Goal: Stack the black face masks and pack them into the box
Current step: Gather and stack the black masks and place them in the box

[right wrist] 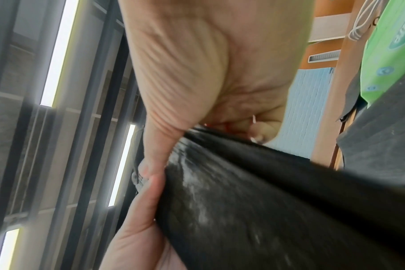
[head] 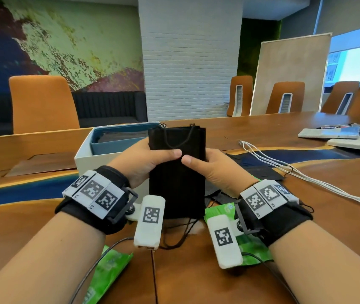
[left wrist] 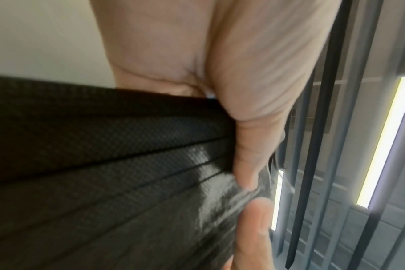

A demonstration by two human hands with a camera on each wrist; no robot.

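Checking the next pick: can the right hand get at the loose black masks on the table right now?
Probably not yet. The right hand and the left hand both hold the mask stack upright. The loose masks lie uncovered just beyond the right hand, so once its grip is released the way looks free.

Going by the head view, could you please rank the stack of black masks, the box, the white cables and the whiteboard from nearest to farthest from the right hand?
From the right hand:
1. Stack of black masks, gripped in it.
2. White cables, on the table to its right.
3. Box, across to the left.
4. Whiteboard, standing beyond the table.
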